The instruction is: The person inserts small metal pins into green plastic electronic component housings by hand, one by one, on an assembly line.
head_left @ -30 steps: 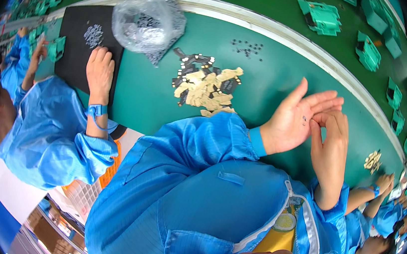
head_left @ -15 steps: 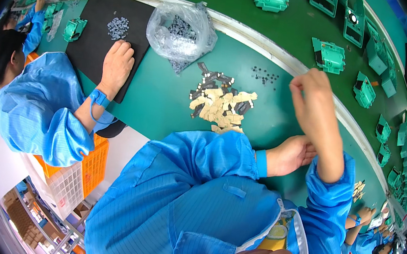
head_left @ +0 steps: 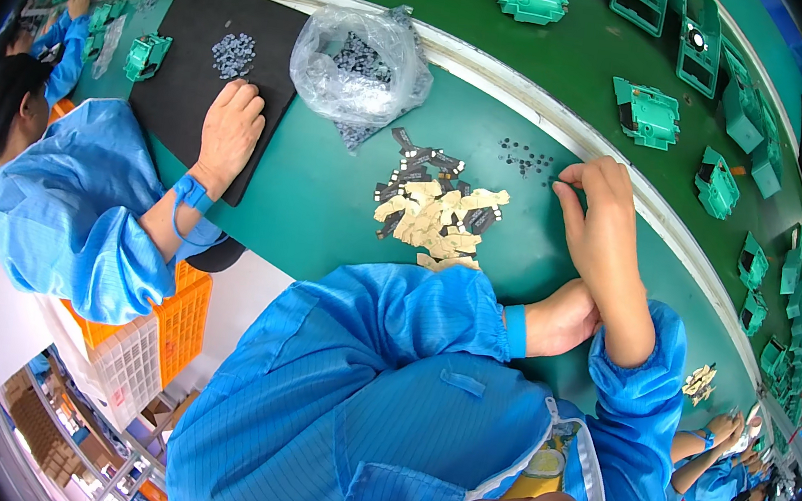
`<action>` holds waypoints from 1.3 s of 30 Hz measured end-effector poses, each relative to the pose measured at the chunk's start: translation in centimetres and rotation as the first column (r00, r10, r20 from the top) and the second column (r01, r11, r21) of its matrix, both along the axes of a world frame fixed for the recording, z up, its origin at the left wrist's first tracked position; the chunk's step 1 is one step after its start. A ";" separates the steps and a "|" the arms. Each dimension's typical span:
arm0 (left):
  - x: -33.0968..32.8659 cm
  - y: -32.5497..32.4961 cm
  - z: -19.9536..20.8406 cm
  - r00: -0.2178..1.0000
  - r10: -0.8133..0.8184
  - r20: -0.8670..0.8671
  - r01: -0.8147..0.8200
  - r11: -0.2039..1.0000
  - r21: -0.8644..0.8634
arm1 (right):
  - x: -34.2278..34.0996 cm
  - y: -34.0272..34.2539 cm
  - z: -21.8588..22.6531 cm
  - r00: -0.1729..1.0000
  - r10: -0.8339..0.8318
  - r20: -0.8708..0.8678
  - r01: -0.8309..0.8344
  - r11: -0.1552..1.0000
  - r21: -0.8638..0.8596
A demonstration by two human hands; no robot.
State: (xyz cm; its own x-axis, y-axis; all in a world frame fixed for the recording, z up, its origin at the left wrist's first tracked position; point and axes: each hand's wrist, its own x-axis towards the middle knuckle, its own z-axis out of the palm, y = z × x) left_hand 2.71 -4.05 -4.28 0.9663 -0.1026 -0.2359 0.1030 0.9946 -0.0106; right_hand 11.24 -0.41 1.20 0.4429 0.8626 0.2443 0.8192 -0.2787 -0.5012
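Observation:
My right hand (head_left: 599,224) reaches over the green work table, thumb and forefinger closed together beside a scatter of small black round pieces (head_left: 527,159). What sits between those fingertips, if anything, is too small to make out. My left hand (head_left: 559,320), with a blue band at its wrist, lies close to my body, palm turned inward. Its fingers are hidden behind my right wrist. To the left of my hands lies a heap of torn cream paper backing (head_left: 436,217) mixed with dark strips (head_left: 423,162) that carry small pale blocks.
A clear plastic bag (head_left: 362,73) of grey-blue small parts stands farther left. Beside it a co-worker's hand (head_left: 232,130) rests on a black mat (head_left: 174,111) with a parts pile (head_left: 233,55). Beyond the white rail (head_left: 538,93), green housings (head_left: 646,113) sit on a green conveyor.
My right hand has come down and slightly left to the black pieces. My left hand has shifted a little toward my body, behind the right wrist. The co-worker's hand has stayed put.

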 end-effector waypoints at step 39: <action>1.0 1.5 4.2 0.961 -0.227 0.158 0.225 0.974 0.031 | -5.3 -15.2 4.2 0.895 -0.383 -0.230 0.405 0.913 0.056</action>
